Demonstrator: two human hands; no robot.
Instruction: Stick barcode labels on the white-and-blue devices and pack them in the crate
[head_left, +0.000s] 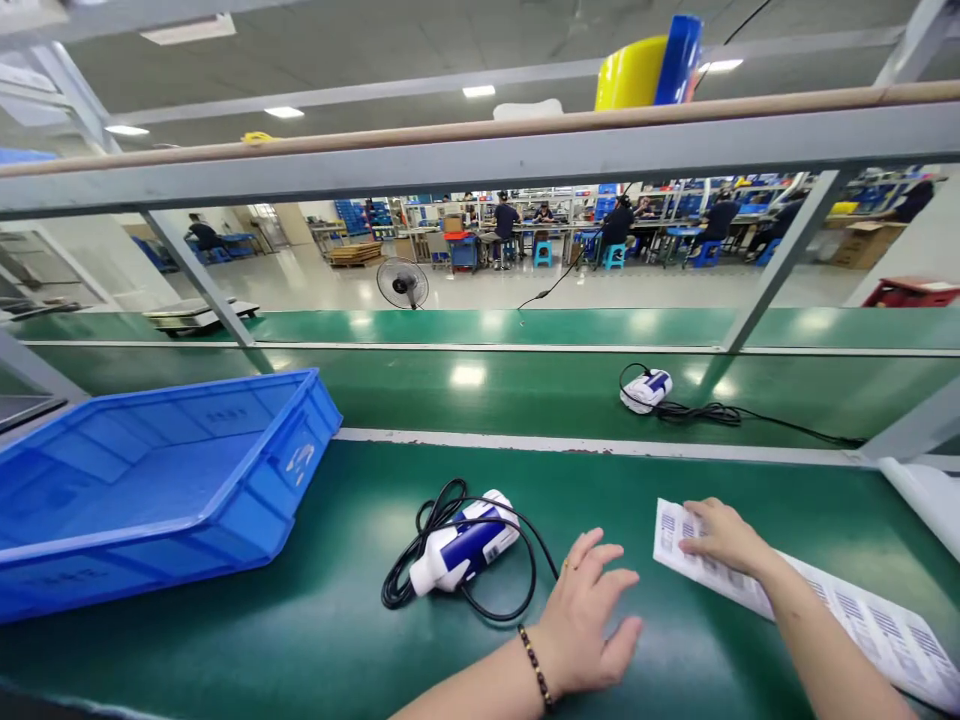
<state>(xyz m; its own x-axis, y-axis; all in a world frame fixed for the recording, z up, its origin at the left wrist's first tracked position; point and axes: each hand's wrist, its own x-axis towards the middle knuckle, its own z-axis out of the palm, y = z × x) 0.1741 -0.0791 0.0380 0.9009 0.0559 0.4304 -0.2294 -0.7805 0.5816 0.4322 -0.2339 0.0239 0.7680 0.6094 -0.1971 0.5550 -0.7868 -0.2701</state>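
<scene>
A white plastic device with a blue label (480,540), shaped like a bottle, lies on its side on the green work surface (300,640), with its black cable (405,570) looped around it. My left hand (589,620) hovers just right of the device, fingers spread and nothing in them; a beaded bracelet circles that wrist. To the right, my right hand (724,540) bends its thumb and fingers onto the far left end of a white sheet of barcode labels (847,610). The fingertips press on the sheet; whether a single label is lifted is unclear. My right forearm covers part of the sheet.
A large blue plastic bin (225,510) stands at left. Farther back, a similar white-and-blue device (649,390) lies with coiled cable. A metal shelf frame (480,165) crosses overhead, with tape rolls (634,75) on top. White rolled material (926,510) sits at right. People work in the background.
</scene>
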